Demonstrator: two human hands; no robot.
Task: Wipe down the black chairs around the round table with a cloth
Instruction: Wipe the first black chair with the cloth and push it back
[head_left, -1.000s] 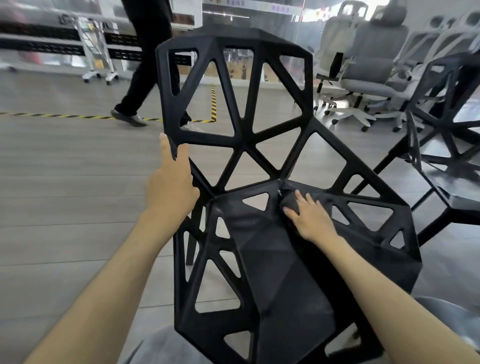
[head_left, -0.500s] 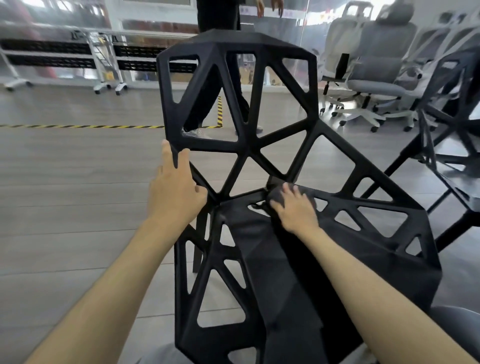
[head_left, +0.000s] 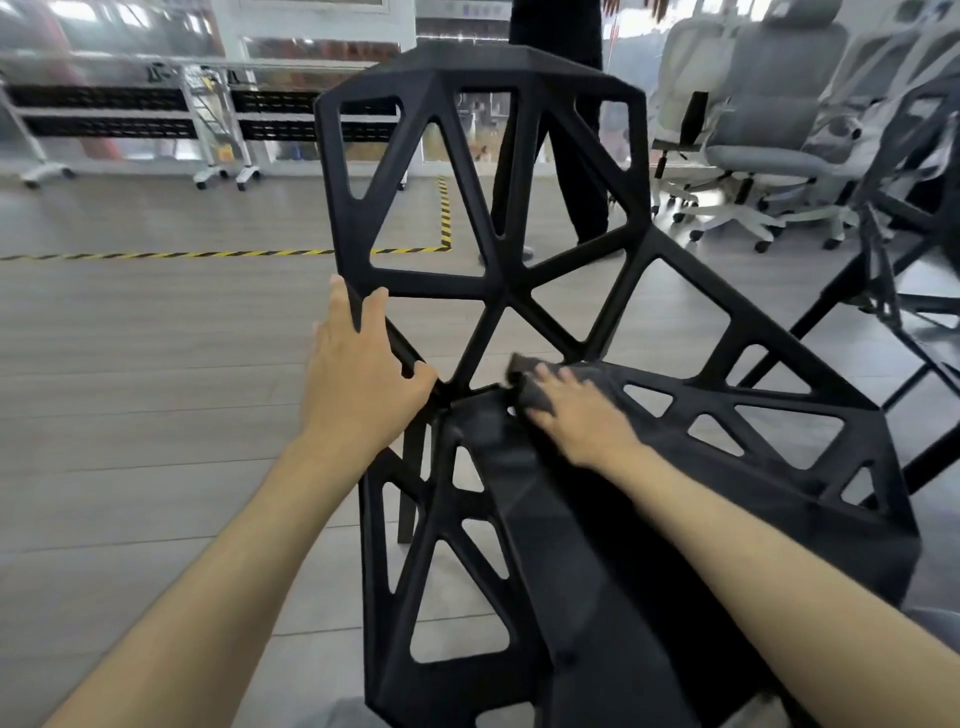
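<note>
Since the earlier frame the right hand (head_left: 582, 415) has slid its dark cloth (head_left: 530, 384) leftward along the back edge of the seat, toward the joint with the backrest. Its fingers lie flat and a little spread on the cloth, pressing it down, just right of the frame's center. This black chair (head_left: 498, 291) fills the middle of the frame. At center left, the left hand (head_left: 358, 374) grips the chair's side strut, fingers over the bar and thumb around it. A person's dark legs (head_left: 571, 156) stand behind the backrest at upper center. Grey office chairs (head_left: 769, 130) are at upper right, with another black chair (head_left: 904, 218) at the right edge.
</note>
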